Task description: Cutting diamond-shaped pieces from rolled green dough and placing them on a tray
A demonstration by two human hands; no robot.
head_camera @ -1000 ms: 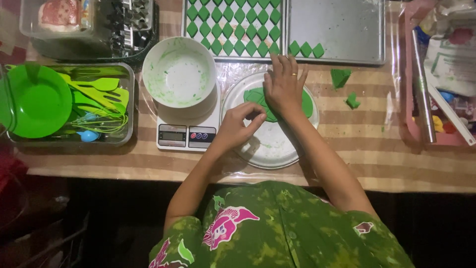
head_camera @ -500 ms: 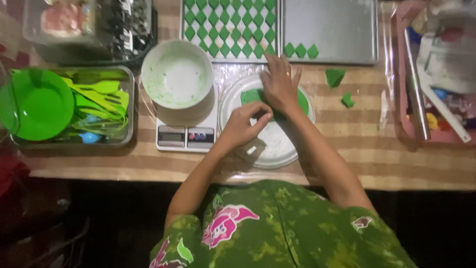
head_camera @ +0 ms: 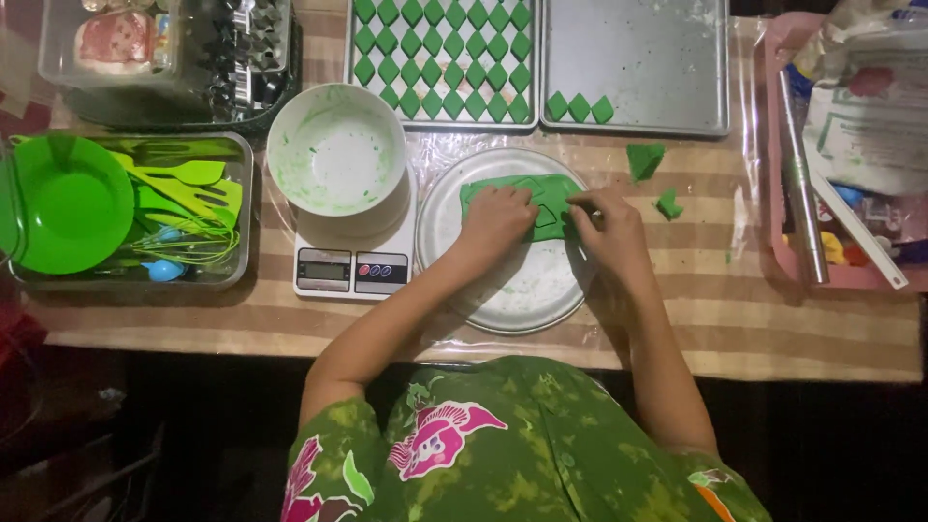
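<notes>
Two baking trays sit side by side at the far edge of the striped table (head_camera: 580, 333): the left tray (head_camera: 440, 63) is filled with rows of green diamond pieces, the right tray (head_camera: 643, 58) holds only three in its near-left corner. Left of the work area, a metal tub (head_camera: 126, 280) carries a green bowl (head_camera: 68, 203) and green utensils. A pink basket (head_camera: 788, 256) at the far right holds a metal rolling pin (head_camera: 800, 184) and packets. A white mixing bowl (head_camera: 336, 157), smeared green inside, rests on a kitchen scale (head_camera: 353, 271).

Centre: round metal plate (head_camera: 512, 290), just right of the scale. A flattened sheet of green dough (head_camera: 541, 193) lies on its far half, diamond outlines cut into it.

Left hand (head_camera: 498, 217): fingers curled, pressing down on the dough's left part. Right hand (head_camera: 609, 222): thumb and forefinger pinching at the dough's right edge; cannot tell whether a cut piece is gripped.

Two small dough scraps (head_camera: 646, 159) lie on the table right of the plate, apart from it.
</notes>
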